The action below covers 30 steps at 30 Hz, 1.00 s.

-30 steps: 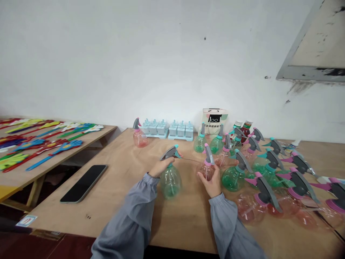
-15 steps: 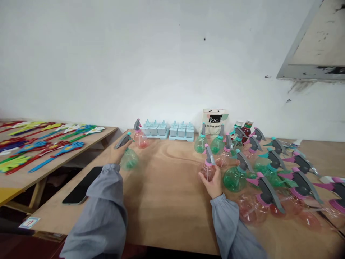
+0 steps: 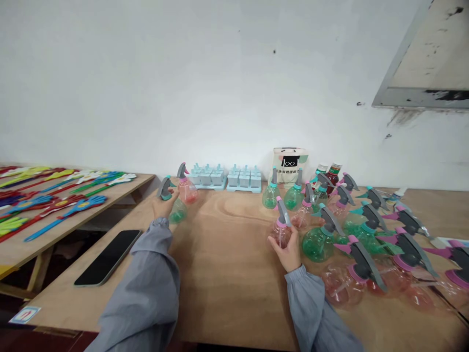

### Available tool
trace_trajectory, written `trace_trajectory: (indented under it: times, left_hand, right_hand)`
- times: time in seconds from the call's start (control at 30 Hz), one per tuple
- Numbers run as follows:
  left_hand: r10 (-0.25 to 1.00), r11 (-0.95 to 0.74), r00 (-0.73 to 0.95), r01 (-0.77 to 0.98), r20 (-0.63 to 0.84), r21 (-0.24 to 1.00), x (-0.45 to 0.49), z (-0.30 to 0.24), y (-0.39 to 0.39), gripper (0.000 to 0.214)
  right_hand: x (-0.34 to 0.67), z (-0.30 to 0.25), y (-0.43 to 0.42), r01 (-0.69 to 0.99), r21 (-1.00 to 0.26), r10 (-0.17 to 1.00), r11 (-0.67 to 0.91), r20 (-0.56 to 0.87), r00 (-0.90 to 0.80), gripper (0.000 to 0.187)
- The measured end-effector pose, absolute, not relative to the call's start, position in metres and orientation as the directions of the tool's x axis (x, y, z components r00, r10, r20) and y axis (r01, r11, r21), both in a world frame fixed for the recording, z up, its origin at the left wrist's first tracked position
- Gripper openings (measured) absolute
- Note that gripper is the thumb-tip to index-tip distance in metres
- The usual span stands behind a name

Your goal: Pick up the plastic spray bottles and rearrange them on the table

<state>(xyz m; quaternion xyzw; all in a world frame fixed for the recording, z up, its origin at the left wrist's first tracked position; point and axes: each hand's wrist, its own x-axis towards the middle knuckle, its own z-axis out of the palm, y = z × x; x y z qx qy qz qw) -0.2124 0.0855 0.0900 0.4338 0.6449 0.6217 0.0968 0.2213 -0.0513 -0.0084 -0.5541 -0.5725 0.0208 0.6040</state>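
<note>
My left hand (image 3: pixel 164 206) is closed on a green spray bottle (image 3: pixel 178 211) with a grey and teal trigger head, at the table's left side. Just behind it stands a pink spray bottle (image 3: pixel 188 190). Toward the right, my right hand (image 3: pixel 289 248) has its fingers wrapped round the body of another pink spray bottle (image 3: pixel 280 233), which is upright with a pink collar and grey trigger. Beside that hand are more spray bottles, among them a green one (image 3: pixel 318 243) and a pink one (image 3: pixel 342 286).
Two light-blue ice-pop moulds (image 3: pixel 244 179) stand against the wall, near a printed paper bag (image 3: pixel 289 166) and a dark red bottle (image 3: pixel 333 177). A phone (image 3: pixel 108 257) lies at the left. Colourful hand-shaped clappers (image 3: pixel 78 208) cover the neighbouring table.
My left hand has brought the green bottle slightly back, close to the pink one at the left. The right hand keeps its hold; the view has shifted a little.
</note>
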Motion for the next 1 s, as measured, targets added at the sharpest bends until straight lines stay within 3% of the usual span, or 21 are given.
trace_trajectory:
  times: [0.37, 0.57, 0.7, 0.83, 0.9, 1.0]
  left_hand:
    - [0.744, -0.107, -0.557, 0.444, 0.368, 0.890, -0.215, 0.097, 0.097, 0.038]
    - [0.687, -0.116, -0.622, 0.415, 0.375, 0.902, -0.213, 0.093, 0.097, 0.049]
    - [0.581, -0.154, -0.702, 0.403, 0.412, 0.902, -0.212, 0.092, 0.090, 0.076]
    - [0.365, -0.259, -0.751, 0.486, 0.550, 0.835, -0.191, 0.094, 0.059, 0.073]
    - [0.311, -0.404, -0.675, 0.544, 0.670, 0.736, -0.164, 0.092, 0.033, 0.076]
    - [0.569, -0.575, -0.357, 0.471, 0.740, 0.669, -0.110, 0.081, -0.012, 0.081]
  right_hand:
    - [0.218, -0.008, -0.053, 0.641, -0.655, 0.646, 0.401, 0.698, 0.310, 0.073]
    - [0.217, -0.007, -0.054, 0.633, -0.654, 0.660, 0.415, 0.695, 0.286, 0.069]
    - [0.217, -0.006, -0.054, 0.629, -0.667, 0.663, 0.399, 0.684, 0.305, 0.069]
    - [0.215, -0.007, -0.055, 0.618, -0.668, 0.657, 0.415, 0.689, 0.305, 0.069]
    - [0.210, -0.008, -0.056, 0.599, -0.679, 0.673, 0.425, 0.679, 0.293, 0.070]
    - [0.192, -0.011, -0.060, 0.530, -0.717, 0.735, 0.454, 0.637, 0.233, 0.072]
